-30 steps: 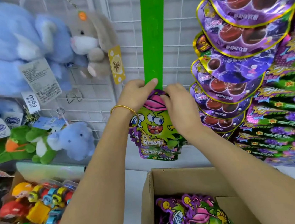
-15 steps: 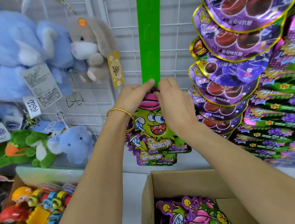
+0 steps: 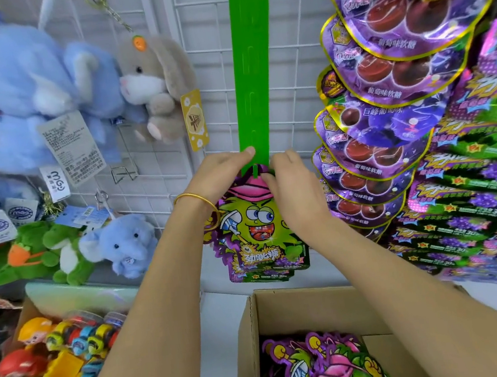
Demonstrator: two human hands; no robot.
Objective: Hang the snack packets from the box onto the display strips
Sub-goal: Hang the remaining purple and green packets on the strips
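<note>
Both hands met at the lower end of the green display strip (image 3: 253,71), which hung down the white wire grid (image 3: 293,57) at the far centre. The left hand (image 3: 220,176), with a gold bangle (image 3: 195,198) on its wrist, had its thumb laid against the strip's left edge and its other fingers curled behind the top of a snack packet (image 3: 258,227). The right hand (image 3: 295,188) pinched the pink-capped top of the same packet, fingers bent closed over it just below the strip. The packet, green and purple with a cartoon face, hung upright beneath the hands, with another like it partly hidden behind. Whether its hole was already on a strip tab could not be told.

Near the viewer an open cardboard box (image 3: 303,310) held more of the same packets (image 3: 325,366). To the right hung overlapping purple grape candy packets (image 3: 399,75), and beside them green and purple sachets (image 3: 476,191). To the left, a grey plush rabbit (image 3: 156,83), blue plush toys (image 3: 25,90) and a small blue plush elephant (image 3: 122,244) hung on the grid, above a box of colourful plastic toys (image 3: 67,351).
</note>
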